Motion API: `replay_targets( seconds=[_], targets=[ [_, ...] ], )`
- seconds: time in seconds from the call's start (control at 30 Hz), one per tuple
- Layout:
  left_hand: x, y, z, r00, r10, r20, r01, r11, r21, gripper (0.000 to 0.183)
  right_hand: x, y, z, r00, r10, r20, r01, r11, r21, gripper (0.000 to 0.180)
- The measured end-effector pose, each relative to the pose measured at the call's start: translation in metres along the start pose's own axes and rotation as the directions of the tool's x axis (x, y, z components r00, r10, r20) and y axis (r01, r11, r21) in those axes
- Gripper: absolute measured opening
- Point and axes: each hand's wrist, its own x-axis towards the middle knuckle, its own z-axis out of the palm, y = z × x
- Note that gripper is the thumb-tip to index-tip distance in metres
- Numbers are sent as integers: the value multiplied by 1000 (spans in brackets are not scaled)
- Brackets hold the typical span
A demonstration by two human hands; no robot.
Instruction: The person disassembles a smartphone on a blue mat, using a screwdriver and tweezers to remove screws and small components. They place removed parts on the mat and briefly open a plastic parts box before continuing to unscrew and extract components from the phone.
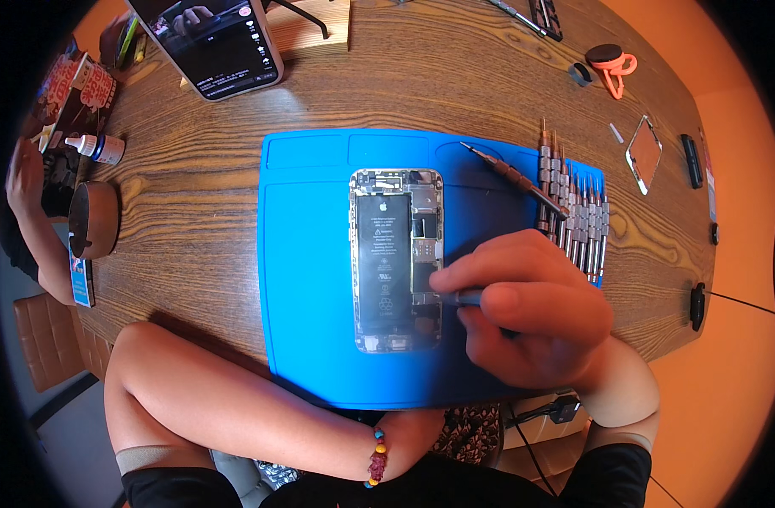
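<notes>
An opened iPhone [397,260] lies face up on a blue silicone repair mat [311,267]. Its black battery [384,254] fills the left side, with the logic board [425,247] along the right. Over the phone's right edge is my right hand [530,308], pinching a slim, blurred tool [467,297] between thumb and fingers. The tool's tip points at the lower part of the board; contact cannot be made out. My left forearm, wearing a beaded bracelet [377,454], crosses in front of me. My left hand [418,432] is at the table's front edge, its fingers hidden.
A precision screwdriver [514,178] lies beside several others [575,216] on the mat's right. A lit smartphone [216,47] leans at the back left. Left are a dropper bottle [101,147], a round brown container [94,220] and another person's arm [38,235]. A metal-edged frame [643,155] lies right.
</notes>
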Motion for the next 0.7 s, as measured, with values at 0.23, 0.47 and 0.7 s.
replay_targets(
  seconds=[0.23,0.47,0.7],
  targets=[
    [3,5,3,1000,-18,10,18,998,-61,32,-3,1,4,1000,-8,-21,7,998,-64,70],
    [7,11,8,999,-40,32,44,990,-135,31,-3,-2,5,999,33,-9,-32,999,42,68],
    [15,23,14,994,-65,88,85,965,-248,30,-2,-6,2,999,49,7,-49,999,6,65]
  ],
)
